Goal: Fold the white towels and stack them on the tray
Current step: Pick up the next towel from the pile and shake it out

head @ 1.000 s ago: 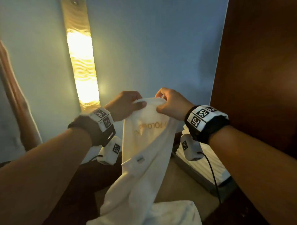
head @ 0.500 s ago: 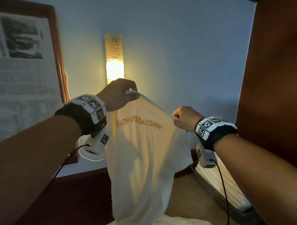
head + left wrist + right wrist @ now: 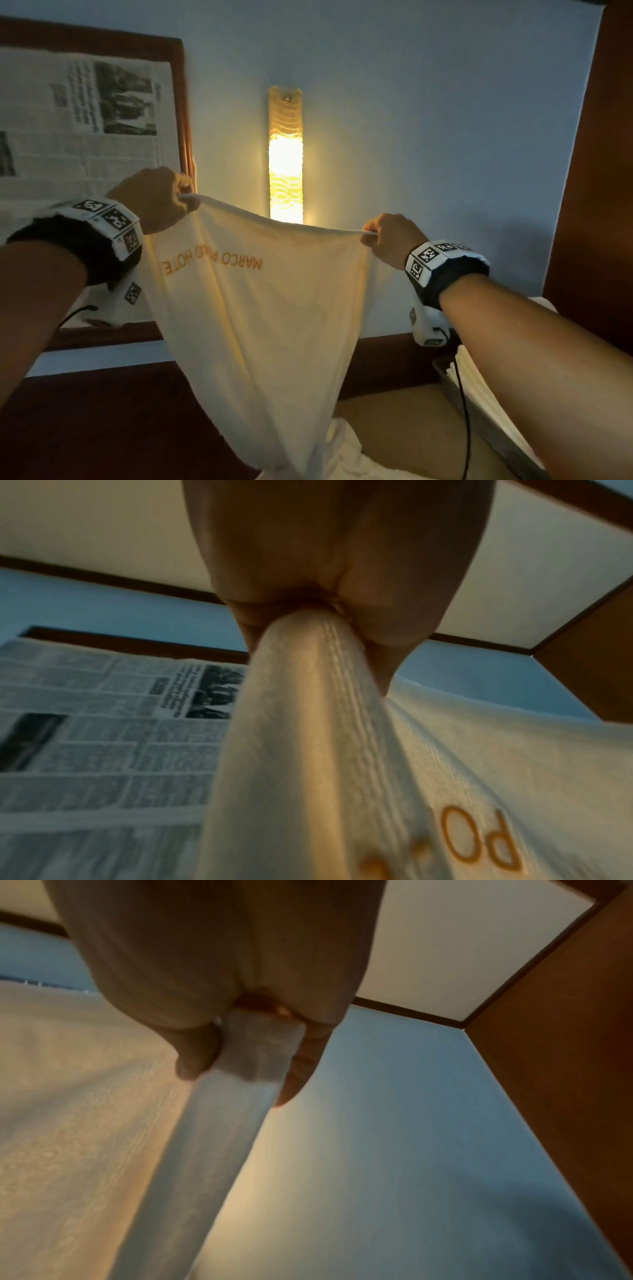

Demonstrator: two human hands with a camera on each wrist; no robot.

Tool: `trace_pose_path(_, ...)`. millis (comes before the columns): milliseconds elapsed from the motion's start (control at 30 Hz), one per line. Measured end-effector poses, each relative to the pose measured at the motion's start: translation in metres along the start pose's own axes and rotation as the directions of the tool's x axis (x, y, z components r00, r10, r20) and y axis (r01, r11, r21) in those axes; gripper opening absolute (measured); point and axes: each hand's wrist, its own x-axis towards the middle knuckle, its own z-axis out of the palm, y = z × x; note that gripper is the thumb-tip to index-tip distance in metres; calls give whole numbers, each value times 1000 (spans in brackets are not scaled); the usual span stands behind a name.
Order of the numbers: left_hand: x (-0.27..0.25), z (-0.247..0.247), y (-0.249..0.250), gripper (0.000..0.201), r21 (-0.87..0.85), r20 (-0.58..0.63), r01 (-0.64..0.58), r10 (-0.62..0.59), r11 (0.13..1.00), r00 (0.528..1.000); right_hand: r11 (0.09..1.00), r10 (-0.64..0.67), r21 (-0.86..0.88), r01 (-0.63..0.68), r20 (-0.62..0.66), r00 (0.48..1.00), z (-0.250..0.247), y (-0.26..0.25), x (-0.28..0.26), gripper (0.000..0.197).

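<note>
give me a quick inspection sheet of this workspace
surface: tan top below the hands, mostly hidden
job's things: white towel held up spread, orange lettering reads mirrored; folded towels in tray at right; another white towel crumpled below
clutter: nothing seen
hands: left hand and right hand each pinch a top corner
cables: black cable hangs from right wrist camera, another at left wrist
surroundings: lit wall lamp, framed newspaper, wood panel

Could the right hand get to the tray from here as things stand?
Probably yes for reach, not freely: the tray lies just below the right hand with nothing between, but that hand pinches a corner of the towel and would have to let go.
</note>
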Motion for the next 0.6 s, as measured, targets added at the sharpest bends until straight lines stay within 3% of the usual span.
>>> trace_pose_path(67,-7,-4,-18,21,87,65,42,-48,995,997,997,-24,75,31,-86,996,-9,-36,2,19)
trace_pose_path(133,-17,-1,-29,19,103,214,32,-54,994,975,992,-80,88,92,-127,989,-16,-77,3,24)
trace_pose_path(200,-30,5,-34,26,-24,366,-9,17,1000,931,982,-172,56,180,-117,978,-17,-122,4,23)
trace_pose_path(267,-45,9,-32,53,-240,429,-28,132,970,893,962,-267,43,271,-78,960,-13,-168,-1,25)
trace_pose_path(333,-56,15,-30,78,-403,370,-46,209,914,905,931,-364,-5,364,-47,930,-5,-213,-8,24)
trace_pose_path(367,-61,18,-31,79,-447,316,-64,224,892,922,916,-401,-26,400,-43,915,-2,-233,-11,23)
trace_pose_path(500,-74,11,-57,18,-613,111,-54,154,788,982,918,-394,0,396,-112,912,4,-279,-18,17)
trace_pose_path(600,-84,-7,-87,21,-657,75,-58,141,752,987,947,-294,90,310,-151,944,16,-286,-24,18)
